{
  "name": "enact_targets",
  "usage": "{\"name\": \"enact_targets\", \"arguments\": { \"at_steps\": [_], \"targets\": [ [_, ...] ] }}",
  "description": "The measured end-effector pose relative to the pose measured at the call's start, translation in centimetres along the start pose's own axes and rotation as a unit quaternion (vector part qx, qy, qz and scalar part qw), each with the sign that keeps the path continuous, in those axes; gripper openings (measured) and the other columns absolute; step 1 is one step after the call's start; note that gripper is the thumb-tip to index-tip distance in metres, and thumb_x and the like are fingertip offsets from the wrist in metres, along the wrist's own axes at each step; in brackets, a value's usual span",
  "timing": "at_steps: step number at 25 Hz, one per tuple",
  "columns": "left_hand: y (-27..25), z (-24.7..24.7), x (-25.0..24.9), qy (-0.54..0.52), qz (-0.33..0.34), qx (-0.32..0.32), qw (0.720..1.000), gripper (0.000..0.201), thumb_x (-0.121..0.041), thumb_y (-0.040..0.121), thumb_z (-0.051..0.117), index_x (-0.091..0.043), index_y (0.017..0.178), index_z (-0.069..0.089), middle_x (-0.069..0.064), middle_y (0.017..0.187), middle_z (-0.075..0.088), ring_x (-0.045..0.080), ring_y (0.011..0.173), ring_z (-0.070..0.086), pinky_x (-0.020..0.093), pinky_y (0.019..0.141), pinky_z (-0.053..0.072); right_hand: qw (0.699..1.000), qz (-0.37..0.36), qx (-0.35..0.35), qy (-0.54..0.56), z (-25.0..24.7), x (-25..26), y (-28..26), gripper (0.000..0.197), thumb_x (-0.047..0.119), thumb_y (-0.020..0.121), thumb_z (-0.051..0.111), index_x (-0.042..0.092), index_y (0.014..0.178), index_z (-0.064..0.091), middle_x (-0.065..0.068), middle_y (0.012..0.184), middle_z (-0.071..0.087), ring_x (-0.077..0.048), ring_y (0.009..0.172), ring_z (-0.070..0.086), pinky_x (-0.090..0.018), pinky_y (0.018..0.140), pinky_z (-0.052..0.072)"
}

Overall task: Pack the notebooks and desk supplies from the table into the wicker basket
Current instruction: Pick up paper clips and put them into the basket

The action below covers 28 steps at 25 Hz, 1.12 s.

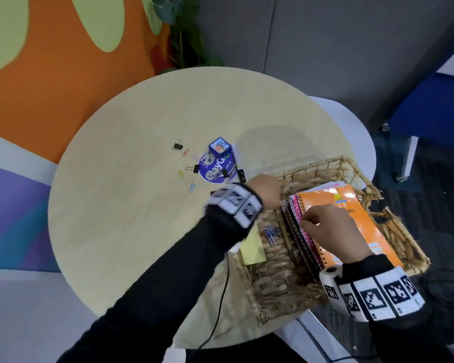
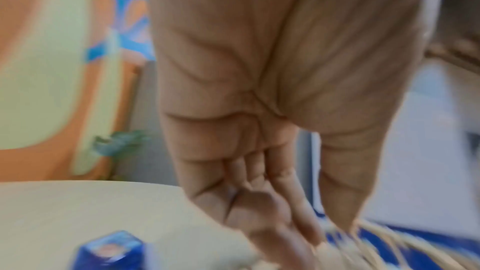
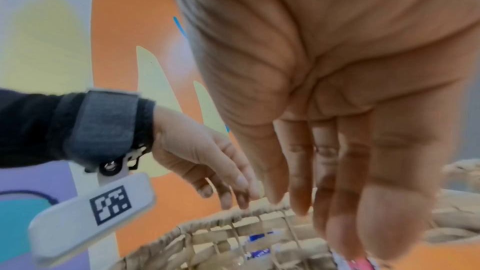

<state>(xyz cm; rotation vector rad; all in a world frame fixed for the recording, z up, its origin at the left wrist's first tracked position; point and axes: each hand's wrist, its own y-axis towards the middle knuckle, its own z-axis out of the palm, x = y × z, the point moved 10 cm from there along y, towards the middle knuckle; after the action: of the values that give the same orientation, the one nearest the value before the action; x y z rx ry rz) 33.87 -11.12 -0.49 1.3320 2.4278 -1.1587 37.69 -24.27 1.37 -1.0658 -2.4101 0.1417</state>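
A wicker basket (image 1: 323,163) stands at the right edge of the round table (image 1: 131,205). Inside it lies a stack of spiral notebooks, an orange one (image 1: 351,205) on top and pink ones beneath. My right hand (image 1: 323,229) rests on the stack, its straight fingers (image 3: 337,202) touching the spiral edge and a pink cover (image 3: 361,264). My left hand (image 1: 269,189) reaches over the basket's far left rim (image 3: 207,227), fingers (image 2: 275,213) extended and holding nothing. A blue square box (image 1: 220,146), a round purple disc (image 1: 215,167), a white pen (image 1: 236,155), binder clips (image 1: 178,146) and coloured paper clips (image 1: 192,187) lie on the table.
A yellow sticky pad (image 1: 252,247) and blue paper clips (image 1: 270,233) lie in the basket's left part. The basket overhangs the table's near right edge. A plant (image 1: 184,35) stands behind the table, a blue seat (image 1: 430,106) at far right. A black cable (image 1: 220,305) hangs from my left sleeve.
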Motion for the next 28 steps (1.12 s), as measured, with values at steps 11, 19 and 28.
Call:
{"name": "enact_targets", "arguments": {
  "at_steps": [11,19,28],
  "targets": [
    [-0.4,-3.9,24.6,-0.212,-0.235,-0.245,0.916,0.023,-0.026,0.085,0.067,-0.008,0.1,0.067,0.011,0.104,0.071,0.028,0.098,0.066,0.031,0.083,0.051,0.956,-0.261,0.066,-0.117,0.0,20.3,11.8,0.016,0.012,0.087,0.052,0.014,0.086,0.068,-0.004,0.085,0.07,-0.024,0.08,0.064,-0.035,0.073,0.054],
    [2.4,-3.1,25.8,-0.21,-0.242,-0.201,0.926,0.022,-0.021,0.085,0.068,-0.006,0.099,0.074,0.017,0.107,0.073,0.036,0.101,0.068,0.035,0.084,0.056,0.856,-0.262,0.239,-0.376,10.2,24.0,17.0,0.042,0.009,0.088,0.052,0.013,0.051,0.034,-0.001,0.058,0.037,-0.025,0.072,0.047,-0.026,0.047,0.034],
    [2.7,-4.3,25.9,-0.166,-0.232,-0.195,0.938,0.024,-0.017,0.092,0.053,-0.002,0.099,0.071,0.019,0.104,0.071,0.039,0.096,0.067,0.037,0.079,0.054,0.796,-0.287,0.303,-0.438,15.8,25.3,18.3,0.036,0.023,0.085,0.068,0.001,0.112,0.061,-0.016,0.116,0.061,-0.032,0.105,0.062,-0.036,0.071,0.047]
  ]
}}
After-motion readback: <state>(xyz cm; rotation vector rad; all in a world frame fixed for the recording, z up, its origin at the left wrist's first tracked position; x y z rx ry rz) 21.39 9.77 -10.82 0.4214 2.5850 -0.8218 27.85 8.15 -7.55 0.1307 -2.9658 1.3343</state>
